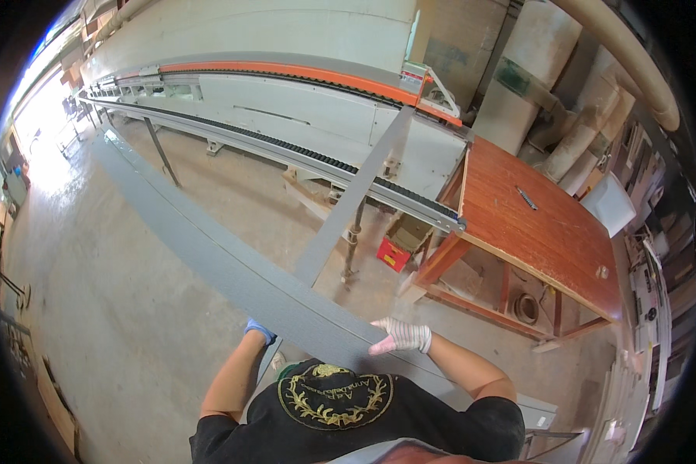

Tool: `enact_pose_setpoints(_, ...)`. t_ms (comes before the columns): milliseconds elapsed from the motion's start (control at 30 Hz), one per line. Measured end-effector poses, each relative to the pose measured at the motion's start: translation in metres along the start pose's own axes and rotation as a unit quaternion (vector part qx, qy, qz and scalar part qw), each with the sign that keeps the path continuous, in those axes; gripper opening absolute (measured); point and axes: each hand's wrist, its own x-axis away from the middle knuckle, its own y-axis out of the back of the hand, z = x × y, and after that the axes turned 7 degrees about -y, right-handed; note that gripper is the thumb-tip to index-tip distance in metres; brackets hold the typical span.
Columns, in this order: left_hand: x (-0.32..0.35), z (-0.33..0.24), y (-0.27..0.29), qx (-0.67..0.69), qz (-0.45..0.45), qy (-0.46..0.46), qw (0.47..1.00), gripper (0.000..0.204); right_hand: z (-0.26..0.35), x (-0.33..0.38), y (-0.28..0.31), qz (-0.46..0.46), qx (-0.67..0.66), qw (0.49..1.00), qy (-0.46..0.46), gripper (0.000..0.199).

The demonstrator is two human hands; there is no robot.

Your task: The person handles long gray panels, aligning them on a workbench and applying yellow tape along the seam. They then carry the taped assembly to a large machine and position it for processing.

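Note:
A long grey board (209, 251) stretches from in front of my body toward the far left, with a thin pale line running lengthwise along it. In a blue glove, my left hand (261, 332) holds the board's near left edge, its fingers partly hidden under it. My right hand (398, 337), in a striped white and pink glove, grips the board near its close end. A second, narrower grey strip (356, 197) lies slantwise across the machine's rail, and its near end meets or passes under the board; I cannot tell which.
A long white machine (286, 108) with an orange band and a roller rail (255, 138) spans the back. To the right stands a reddish-brown wooden table (537, 224) bearing a small tool (527, 198). Beneath the rail sits a red box (400, 243). Large ducts (530, 62) rise behind.

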Motion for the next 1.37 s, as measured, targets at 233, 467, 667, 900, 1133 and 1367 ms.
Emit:
enact_pose_setpoints(233, 0.025, -0.033, -0.005, -0.1, 0.037, -0.033, 0.994, 0.056, 0.011, 0.004, 0.002, 0.044, -0.044, 0.998, 0.01, 0.059)
enact_pose_setpoints(467, 0.169, -0.101, 0.052, 0.089, -0.062, 0.072, 0.991, 0.066, 0.014, 0.003, 0.007, 0.078, -0.153, 0.985, 0.025, 0.052)
enact_pose_setpoints(667, 0.171, -0.049, 0.001, 0.379, 0.067, 0.269, 0.883, 0.072, -0.01, -0.032, 0.006, 0.109, -0.167, 0.98, 0.006, 0.053)
enact_pose_setpoints(900, 0.182, 0.069, -0.068, 0.232, -0.06, 0.305, 0.922, 0.075, 0.031, -0.059, 0.01, 0.093, -0.076, 0.993, 0.003, 0.062)
enact_pose_setpoints(1133, 0.243, 0.118, -0.033, 0.151, -0.18, 0.404, 0.884, 0.08, 0.057, -0.143, -0.016, 0.124, -0.044, 0.991, -0.004, 0.068)
enact_pose_setpoints(1367, 0.312, 0.25, 0.057, 0.084, -0.2, 0.404, 0.889, 0.092, 0.165, -0.284, -0.077, 0.21, -0.075, 0.974, -0.035, 0.068)
